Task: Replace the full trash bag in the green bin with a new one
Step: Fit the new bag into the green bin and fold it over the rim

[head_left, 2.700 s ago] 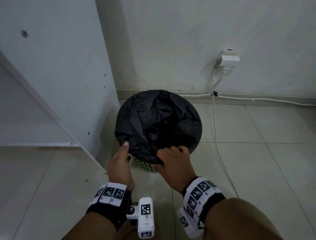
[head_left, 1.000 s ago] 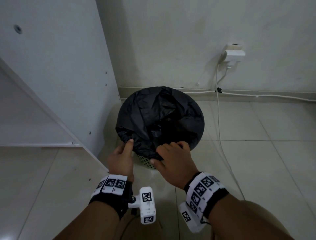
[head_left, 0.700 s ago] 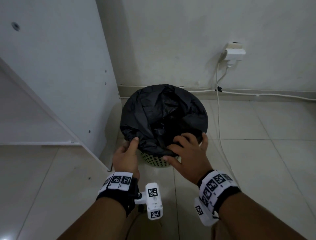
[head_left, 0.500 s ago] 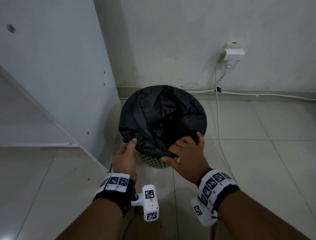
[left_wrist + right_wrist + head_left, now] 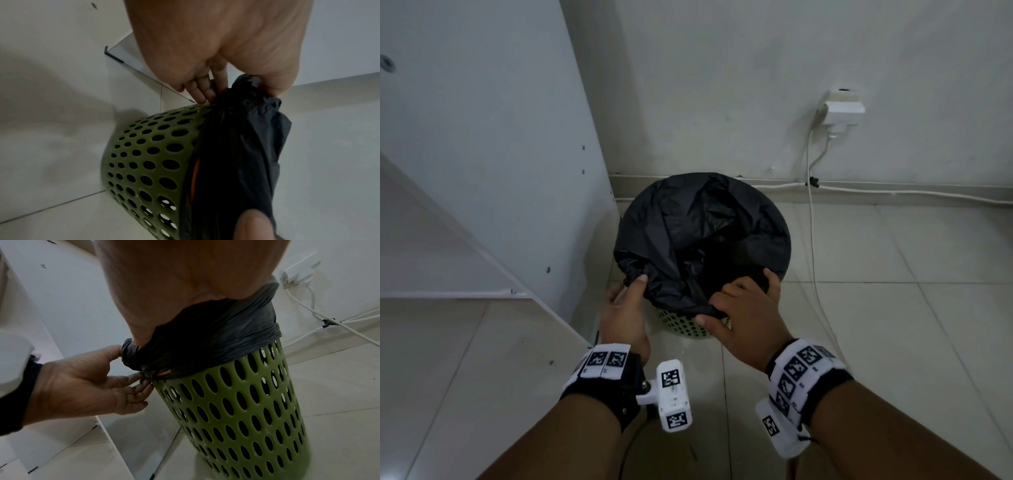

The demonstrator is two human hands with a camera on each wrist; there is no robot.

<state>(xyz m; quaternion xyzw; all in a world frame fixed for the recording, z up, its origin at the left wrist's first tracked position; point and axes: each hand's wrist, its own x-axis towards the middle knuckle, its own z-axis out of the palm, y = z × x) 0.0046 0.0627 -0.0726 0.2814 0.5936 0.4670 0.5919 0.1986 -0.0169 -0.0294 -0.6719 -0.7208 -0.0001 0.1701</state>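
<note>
A perforated green bin (image 5: 683, 327) stands on the floor, lined with a black trash bag (image 5: 702, 236) whose edge is folded over the rim. My left hand (image 5: 631, 291) pinches the rolled bag edge (image 5: 244, 91) at the near-left rim, thumb on top and fingers underneath. My right hand (image 5: 739, 301) lies on the near-right rim, fingers curled over the bag into the opening and thumb against the outside fold. In the right wrist view the bag (image 5: 222, 337) wraps the top of the bin (image 5: 236, 410), and an orange drawstring (image 5: 164, 374) peeks out beside the left hand (image 5: 135, 369).
A white cabinet panel (image 5: 493, 154) stands close on the bin's left. The wall (image 5: 722, 85) is right behind it, with a socket adapter (image 5: 844, 109) and white cables (image 5: 812, 240) running down and along the skirting. Tiled floor (image 5: 911, 325) spreads to the right.
My right hand has slid from the front of the rim round to the near-right side and spread its fingers over the bag. The left hand has kept its pinch on the edge.
</note>
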